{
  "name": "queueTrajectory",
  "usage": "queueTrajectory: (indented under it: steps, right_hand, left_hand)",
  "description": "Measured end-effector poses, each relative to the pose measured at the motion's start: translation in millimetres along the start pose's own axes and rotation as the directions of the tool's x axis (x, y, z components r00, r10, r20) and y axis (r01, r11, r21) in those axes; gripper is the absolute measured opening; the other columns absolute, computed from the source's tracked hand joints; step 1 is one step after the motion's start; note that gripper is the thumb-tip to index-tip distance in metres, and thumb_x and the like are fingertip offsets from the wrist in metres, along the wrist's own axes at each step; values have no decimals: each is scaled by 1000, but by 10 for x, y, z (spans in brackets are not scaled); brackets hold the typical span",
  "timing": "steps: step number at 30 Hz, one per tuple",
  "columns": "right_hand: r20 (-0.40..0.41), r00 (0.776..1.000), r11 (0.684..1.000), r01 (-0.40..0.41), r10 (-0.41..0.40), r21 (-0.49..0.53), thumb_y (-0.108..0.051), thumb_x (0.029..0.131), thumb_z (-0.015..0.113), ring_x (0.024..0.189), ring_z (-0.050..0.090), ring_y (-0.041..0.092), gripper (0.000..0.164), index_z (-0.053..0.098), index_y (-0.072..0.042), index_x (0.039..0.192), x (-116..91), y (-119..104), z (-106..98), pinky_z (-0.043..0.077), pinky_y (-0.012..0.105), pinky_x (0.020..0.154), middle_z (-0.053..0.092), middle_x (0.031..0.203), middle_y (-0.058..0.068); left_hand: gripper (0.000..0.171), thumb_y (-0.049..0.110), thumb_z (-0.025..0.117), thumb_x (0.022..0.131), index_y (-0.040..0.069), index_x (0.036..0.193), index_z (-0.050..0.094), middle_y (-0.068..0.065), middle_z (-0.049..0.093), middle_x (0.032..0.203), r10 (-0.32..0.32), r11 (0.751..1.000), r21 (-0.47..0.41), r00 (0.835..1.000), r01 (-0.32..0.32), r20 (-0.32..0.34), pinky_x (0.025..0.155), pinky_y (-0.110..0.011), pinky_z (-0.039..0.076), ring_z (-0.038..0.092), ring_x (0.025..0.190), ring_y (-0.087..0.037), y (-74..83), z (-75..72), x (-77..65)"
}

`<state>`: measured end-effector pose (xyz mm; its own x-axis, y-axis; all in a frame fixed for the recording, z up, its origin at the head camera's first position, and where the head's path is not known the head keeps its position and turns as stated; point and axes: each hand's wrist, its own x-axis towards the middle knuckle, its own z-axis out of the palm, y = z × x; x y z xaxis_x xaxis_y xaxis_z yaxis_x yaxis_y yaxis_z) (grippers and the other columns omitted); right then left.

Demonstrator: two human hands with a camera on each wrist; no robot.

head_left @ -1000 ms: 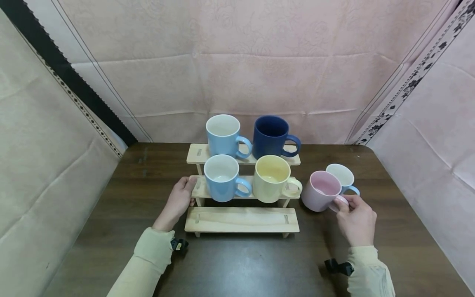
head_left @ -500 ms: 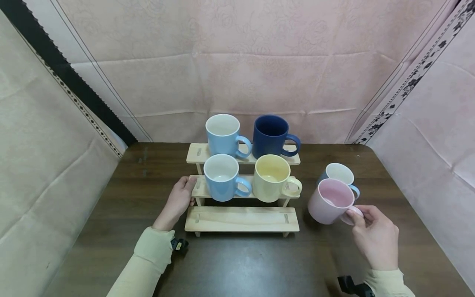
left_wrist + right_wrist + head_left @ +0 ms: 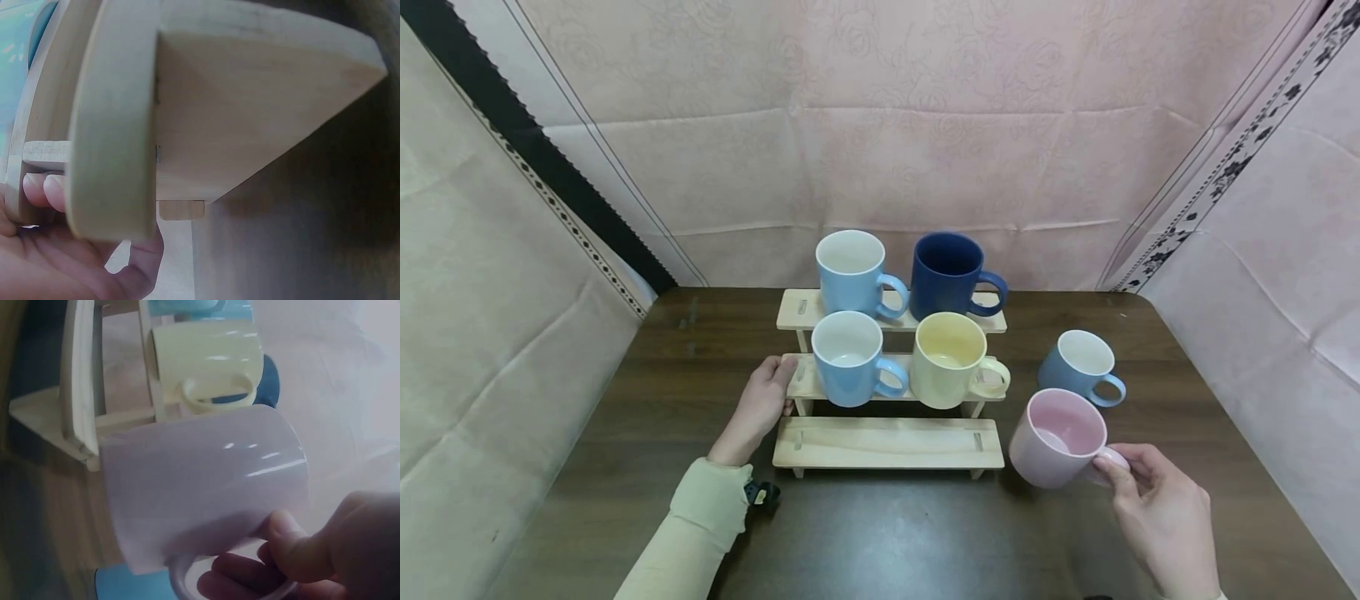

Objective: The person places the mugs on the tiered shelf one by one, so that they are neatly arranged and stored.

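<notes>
In the head view a three-step wooden shelf (image 3: 887, 443) stands mid-table. My left hand (image 3: 758, 408) grips the left end of its middle step; the left wrist view shows fingertips (image 3: 47, 189) curled at the wood. To the right, my right hand (image 3: 1168, 512) pinches the handle of a pink mug (image 3: 1051, 458), which seems slightly raised beside the bottom step. In the right wrist view the thumb lies against this mug (image 3: 206, 481) and the fingers pass through its handle. A light blue mug (image 3: 847, 375) and a yellow mug (image 3: 946, 379) sit on the middle step.
Another light blue mug (image 3: 846, 279) and a dark blue mug (image 3: 942, 283) occupy the top step. Behind the pink mug, a blue mug (image 3: 1075, 371) stands on the brown table (image 3: 880, 542). Pale cloth (image 3: 925, 150) hangs at the back and both sides.
My right hand has carried the pink mug away from the blue mug, first rightward, then toward me and back left. The left hand has stayed on the shelf.
</notes>
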<state>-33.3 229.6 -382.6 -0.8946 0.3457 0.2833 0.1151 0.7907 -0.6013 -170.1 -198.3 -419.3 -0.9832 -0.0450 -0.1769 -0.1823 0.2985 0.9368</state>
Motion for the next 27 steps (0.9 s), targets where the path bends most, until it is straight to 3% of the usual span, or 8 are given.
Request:
queueTrajectory:
  steps: [5,9,13,23,27]
  right_hand:
    - [67,998,1000,-5,3,28,-33,88,74,67,57,-10,16,71,-19,92,-80,-66,-23,41,12,57,74,93,5]
    - [71,997,993,26,-34,115,-21,85,78,73,58,-15,9,71,-17,89,-137,-131,10,45,7,61,74,90,5]
    - [61,992,979,99,-112,177,-9,81,80,76,61,-13,13,70,-15,87,-186,-209,84,47,6,65,73,86,4]
    - [66,961,923,237,-268,302,2,75,81,69,65,0,26,69,-18,85,-282,-463,329,49,12,58,72,80,-5]
    - [25,938,882,317,-347,348,4,72,82,68,64,1,29,69,-18,85,-305,-582,462,48,13,55,71,80,-6]
  left_hand:
    - [44,41,36,105,0,117,47,-7,46,78,4,1000,2,1000,-4,-4,59,-29,42,45,63,-18,-12,2,8]
    - [43,40,36,106,0,116,47,-7,45,77,6,1000,1,1000,-6,-8,58,-28,42,45,62,-18,-18,5,13]
    - [42,39,36,106,0,116,47,-7,45,77,7,1000,-1,1000,-7,-11,58,-28,42,45,62,-18,-16,9,13]
    - [42,38,36,106,-1,120,47,-7,46,78,6,1000,0,1000,-6,-6,57,-27,43,46,63,-18,-13,10,4]
    - [42,38,36,106,-1,119,47,-7,46,78,9,1000,-5,1000,-9,-8,57,-27,43,46,63,-18,-14,9,6]
